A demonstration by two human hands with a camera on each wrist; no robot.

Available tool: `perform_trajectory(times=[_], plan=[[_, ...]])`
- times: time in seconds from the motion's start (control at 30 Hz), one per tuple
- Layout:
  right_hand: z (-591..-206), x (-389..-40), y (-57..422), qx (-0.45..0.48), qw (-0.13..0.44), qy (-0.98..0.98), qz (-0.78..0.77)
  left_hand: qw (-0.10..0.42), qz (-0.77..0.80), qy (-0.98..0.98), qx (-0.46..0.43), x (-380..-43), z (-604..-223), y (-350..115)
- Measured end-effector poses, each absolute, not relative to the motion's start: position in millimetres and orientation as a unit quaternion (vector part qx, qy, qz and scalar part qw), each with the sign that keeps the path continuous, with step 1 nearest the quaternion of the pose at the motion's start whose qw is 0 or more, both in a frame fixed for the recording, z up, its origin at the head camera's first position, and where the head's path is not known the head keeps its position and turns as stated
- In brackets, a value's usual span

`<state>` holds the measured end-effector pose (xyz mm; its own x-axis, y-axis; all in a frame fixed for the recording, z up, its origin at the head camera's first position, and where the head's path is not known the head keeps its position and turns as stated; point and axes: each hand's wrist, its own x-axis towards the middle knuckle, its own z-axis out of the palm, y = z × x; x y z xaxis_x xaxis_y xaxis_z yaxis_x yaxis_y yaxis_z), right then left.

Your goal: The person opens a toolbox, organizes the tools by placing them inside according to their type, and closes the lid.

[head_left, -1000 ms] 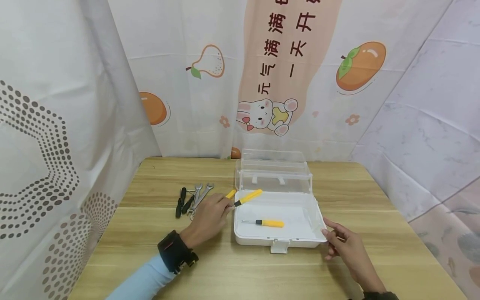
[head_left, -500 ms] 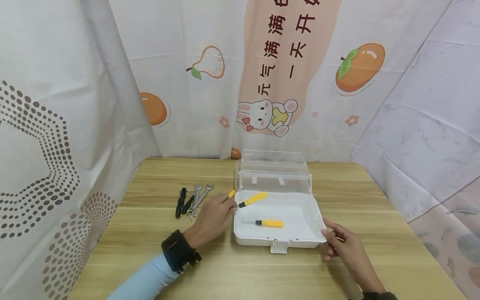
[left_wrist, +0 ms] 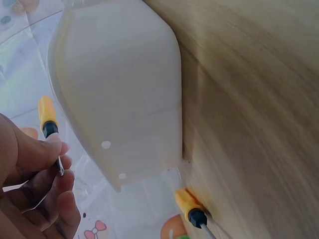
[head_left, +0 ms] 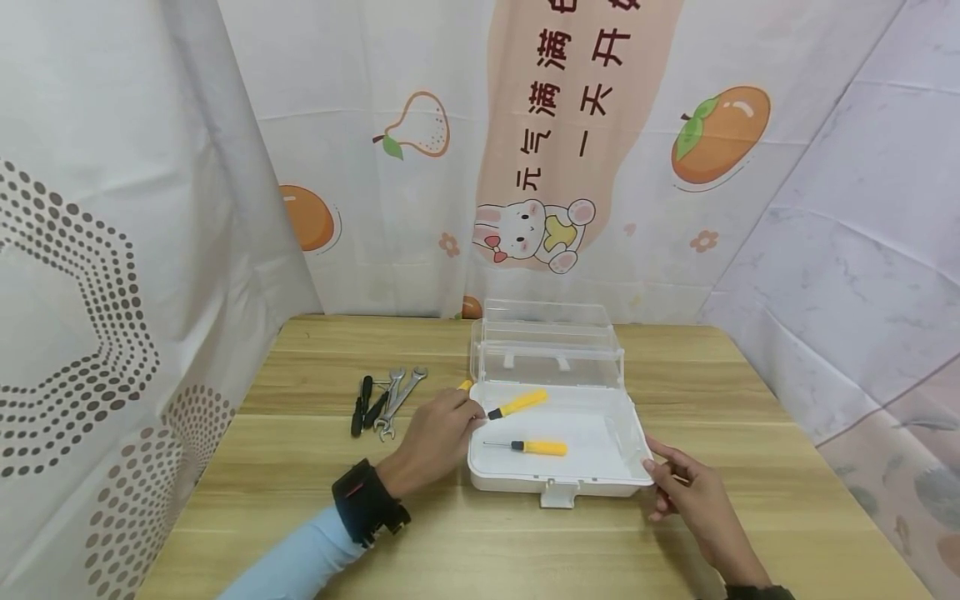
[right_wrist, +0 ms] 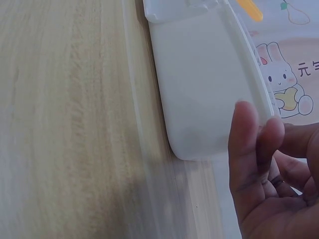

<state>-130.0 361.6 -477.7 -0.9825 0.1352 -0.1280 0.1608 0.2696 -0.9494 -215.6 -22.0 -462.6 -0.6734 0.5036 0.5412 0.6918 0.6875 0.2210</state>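
My left hand point(head_left: 438, 433) pinches a screwdriver point(head_left: 528, 402) by its metal shaft, thumb against fingers, at the left rim of a white toolbox point(head_left: 588, 425). Its yellow handle points away over the inside of the box. In the left wrist view the shaft's tip pokes out below the thumb of the left hand point(left_wrist: 37, 174). A second yellow-handled screwdriver point(head_left: 543, 448) lies flat on the box floor. On the table beyond the left hand is a third screwdriver point(left_wrist: 188, 201), mostly hidden in the head view. My right hand point(head_left: 693, 492) grips the box's right wall near the front corner.
The toolbox's clear lid point(head_left: 551, 337) stands raised at the back, and its white latch point(head_left: 559, 493) hangs down in front. Left of the box lie several wrenches point(head_left: 401, 398) and black-handled tools point(head_left: 363, 408) on the wooden table point(head_left: 480, 550). A printed curtain point(head_left: 375, 225) closes off the back.
My left hand has moved slightly right, carrying the screwdriver further over the box, its handle now lower and flatter. The right hand and the toolbox have stayed in place.
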Motion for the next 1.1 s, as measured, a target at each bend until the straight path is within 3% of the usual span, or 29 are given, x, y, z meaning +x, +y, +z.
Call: perform_trajectory(times=[1.1], plan=[[-478, -130, 361, 0.095, 0.008, 0.795, -0.598, 0.224, -0.196, -0.872, -0.389, -211, -459, -3]])
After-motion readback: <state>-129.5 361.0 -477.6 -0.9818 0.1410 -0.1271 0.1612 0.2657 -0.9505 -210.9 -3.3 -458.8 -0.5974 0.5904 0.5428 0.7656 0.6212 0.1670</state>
